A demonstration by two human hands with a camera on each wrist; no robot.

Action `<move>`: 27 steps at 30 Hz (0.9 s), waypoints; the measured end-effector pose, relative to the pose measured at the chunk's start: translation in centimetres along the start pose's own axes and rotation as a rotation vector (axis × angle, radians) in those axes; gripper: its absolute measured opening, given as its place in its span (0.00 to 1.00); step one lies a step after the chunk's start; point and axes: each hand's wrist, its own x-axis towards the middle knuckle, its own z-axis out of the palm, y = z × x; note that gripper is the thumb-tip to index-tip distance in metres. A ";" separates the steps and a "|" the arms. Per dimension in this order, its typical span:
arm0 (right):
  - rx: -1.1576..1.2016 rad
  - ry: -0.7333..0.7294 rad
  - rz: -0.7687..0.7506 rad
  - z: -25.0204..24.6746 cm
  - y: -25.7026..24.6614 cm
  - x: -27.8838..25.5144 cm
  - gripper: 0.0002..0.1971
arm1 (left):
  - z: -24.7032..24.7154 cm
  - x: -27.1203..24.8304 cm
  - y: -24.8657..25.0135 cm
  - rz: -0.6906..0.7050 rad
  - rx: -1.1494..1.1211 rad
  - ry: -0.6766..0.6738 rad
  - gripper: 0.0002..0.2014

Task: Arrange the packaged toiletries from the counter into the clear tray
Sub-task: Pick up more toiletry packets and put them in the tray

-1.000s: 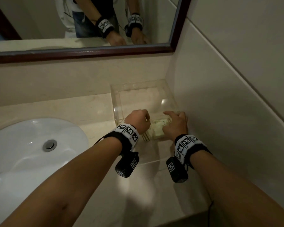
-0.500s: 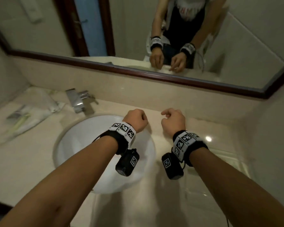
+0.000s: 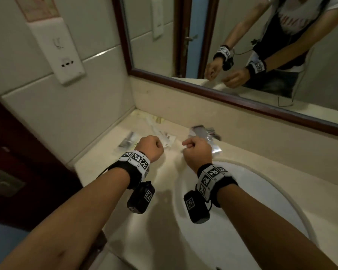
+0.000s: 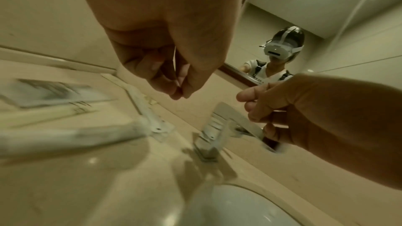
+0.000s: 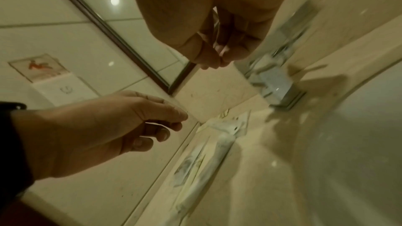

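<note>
I hold both hands out over the counter (image 3: 109, 164), close together but apart. My left hand (image 3: 151, 147) has its fingers curled loosely toward the palm and holds nothing; the left wrist view shows the fingertips near the thumb with only air between them. My right hand (image 3: 198, 151) is curled the same way, index finger and thumb almost meeting, and it holds nothing either. The packaged toiletries (image 3: 158, 133) lie on the counter beyond my left hand, in the corner where the side wall meets the ledge under the mirror (image 3: 213, 88): several clear and white plastic packets, overlapping, too blurred for me to count or to read. In the right wrist view a long white packet (image 5: 208, 147) stretches along the counter edge beside the wall. The tap (image 3: 204, 133) stands just behind my right hand, at the back rim of the sink (image 3: 271, 191), which sits below my right forearm. The clear tray shows in none of these views. A white socket plate (image 3: 66, 63) hangs on the tiled wall to the left.
</note>
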 end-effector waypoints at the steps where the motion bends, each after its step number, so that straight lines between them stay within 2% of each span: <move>1: -0.015 -0.024 0.011 1.8 -0.6 0.4 0.15 | -0.8 0.8 -1.5 -0.017 0.007 0.010 0.07; 6: -0.156 -0.200 0.051 8.8 -2.1 2.0 0.17 | -2.6 3.1 -8.4 -0.134 0.062 0.033 0.12; 11: -0.223 -0.320 0.046 13.5 -2.2 2.8 0.17 | -1.9 3.7 -13.4 -0.290 0.090 -0.032 0.08; 15: -0.271 -0.338 0.064 16.3 -2.1 3.6 0.15 | -1.1 4.8 -15.4 -0.329 0.077 -0.067 0.13; 18: -0.311 -0.339 0.067 17.6 -2.3 3.9 0.16 | -0.3 5.3 -15.8 -0.366 0.114 -0.124 0.23; 21: -0.337 -0.362 0.067 18.4 -2.4 4.2 0.16 | 0.2 5.8 -15.6 -0.382 0.125 -0.110 0.26; 23: -0.345 -0.370 0.066 18.9 -2.3 4.4 0.16 | 0.0 6.1 -15.5 -0.385 0.107 -0.115 0.23; 25: -0.352 -0.379 0.064 19.2 -2.3 4.6 0.16 | -0.6 6.2 -15.5 -0.388 0.085 -0.148 0.12; 27: -0.350 -0.381 0.062 19.2 -2.4 4.6 0.17 | -1.0 6.0 -15.6 -0.389 0.050 -0.162 0.06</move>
